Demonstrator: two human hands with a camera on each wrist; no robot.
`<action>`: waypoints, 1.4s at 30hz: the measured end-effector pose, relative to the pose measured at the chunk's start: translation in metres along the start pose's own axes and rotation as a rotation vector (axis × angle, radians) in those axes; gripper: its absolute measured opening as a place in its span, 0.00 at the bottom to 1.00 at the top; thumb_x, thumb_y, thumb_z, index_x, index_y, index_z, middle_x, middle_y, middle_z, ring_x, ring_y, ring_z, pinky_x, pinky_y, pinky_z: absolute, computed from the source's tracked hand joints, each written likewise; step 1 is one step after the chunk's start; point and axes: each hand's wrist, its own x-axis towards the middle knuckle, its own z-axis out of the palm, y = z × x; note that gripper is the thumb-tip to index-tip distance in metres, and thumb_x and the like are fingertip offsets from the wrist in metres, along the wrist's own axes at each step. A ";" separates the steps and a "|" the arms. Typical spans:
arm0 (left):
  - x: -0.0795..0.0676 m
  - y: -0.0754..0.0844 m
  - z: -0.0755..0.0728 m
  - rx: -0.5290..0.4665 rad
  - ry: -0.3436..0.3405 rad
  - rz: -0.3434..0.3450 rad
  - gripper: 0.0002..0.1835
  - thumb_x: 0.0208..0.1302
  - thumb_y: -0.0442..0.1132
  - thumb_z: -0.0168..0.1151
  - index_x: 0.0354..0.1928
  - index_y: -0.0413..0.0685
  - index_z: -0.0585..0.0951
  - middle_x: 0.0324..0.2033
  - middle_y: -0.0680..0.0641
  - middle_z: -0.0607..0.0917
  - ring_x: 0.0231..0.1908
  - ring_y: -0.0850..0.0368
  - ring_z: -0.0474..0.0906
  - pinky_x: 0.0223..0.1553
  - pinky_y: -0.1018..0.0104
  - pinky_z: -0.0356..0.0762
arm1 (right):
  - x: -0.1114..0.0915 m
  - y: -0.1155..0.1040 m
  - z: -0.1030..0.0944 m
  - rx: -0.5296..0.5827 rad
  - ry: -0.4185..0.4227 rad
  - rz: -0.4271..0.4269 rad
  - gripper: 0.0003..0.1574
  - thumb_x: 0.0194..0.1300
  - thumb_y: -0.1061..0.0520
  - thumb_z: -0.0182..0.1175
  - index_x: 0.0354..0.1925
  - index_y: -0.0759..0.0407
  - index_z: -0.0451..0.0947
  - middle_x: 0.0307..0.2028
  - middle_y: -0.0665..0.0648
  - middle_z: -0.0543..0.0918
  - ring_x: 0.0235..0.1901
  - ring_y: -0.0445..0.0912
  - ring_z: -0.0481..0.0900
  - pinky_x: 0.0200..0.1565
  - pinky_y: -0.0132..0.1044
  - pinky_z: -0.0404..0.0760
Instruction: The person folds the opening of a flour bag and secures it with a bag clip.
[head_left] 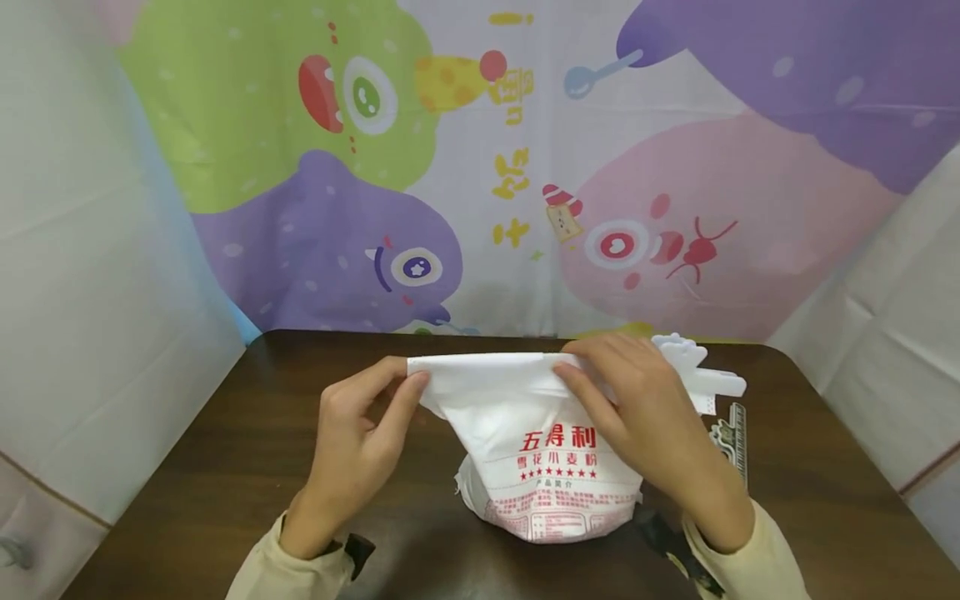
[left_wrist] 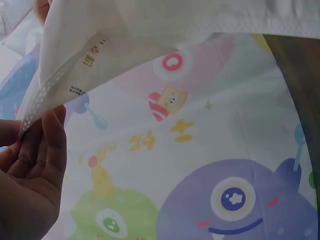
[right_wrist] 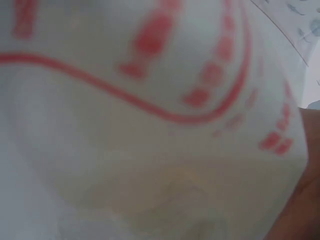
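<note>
A white flour bag (head_left: 558, 467) with red Chinese print stands on the dark table, its lower part bulging and its upper part pulled flat and wide. My left hand (head_left: 360, 425) pinches the left end of the bag's top edge between thumb and fingers. At the other end, my right hand (head_left: 645, 400) grips the top edge, thumb on the near face and fingers behind. The left wrist view shows the stitched-looking corner of the bag (left_wrist: 120, 30) held in the left fingers. Close-up white material with blurred red print, the bag (right_wrist: 125, 150), fills most of the right wrist view.
Behind my right hand lies a white plastic piece with a scalloped end (head_left: 720, 383). A ruler-like strip (head_left: 738, 433) with an ornate edge is by my right wrist. A cartoon-printed cloth (head_left: 510, 283) hangs behind the wooden table (head_left: 225, 467), with pale curtains at both sides.
</note>
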 end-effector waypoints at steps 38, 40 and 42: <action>-0.001 -0.016 -0.006 -0.132 -0.182 -0.329 0.07 0.71 0.35 0.61 0.42 0.44 0.88 0.33 0.50 0.89 0.27 0.58 0.82 0.30 0.65 0.82 | 0.002 -0.007 -0.005 0.040 -0.035 -0.059 0.20 0.68 0.54 0.62 0.54 0.62 0.79 0.53 0.56 0.80 0.58 0.51 0.73 0.64 0.45 0.65; -0.001 -0.015 -0.006 -0.155 -0.192 -0.339 0.08 0.71 0.35 0.61 0.42 0.44 0.88 0.30 0.50 0.88 0.26 0.57 0.83 0.30 0.64 0.83 | 0.002 -0.009 -0.007 0.043 -0.017 -0.064 0.19 0.68 0.54 0.61 0.53 0.63 0.79 0.53 0.56 0.80 0.57 0.52 0.74 0.64 0.45 0.65; -0.002 -0.013 -0.007 -0.167 -0.204 -0.353 0.08 0.72 0.36 0.60 0.42 0.44 0.87 0.26 0.50 0.88 0.24 0.56 0.84 0.28 0.63 0.82 | 0.003 -0.010 -0.008 0.050 -0.004 -0.069 0.19 0.70 0.53 0.60 0.53 0.63 0.80 0.52 0.56 0.81 0.57 0.52 0.74 0.64 0.44 0.65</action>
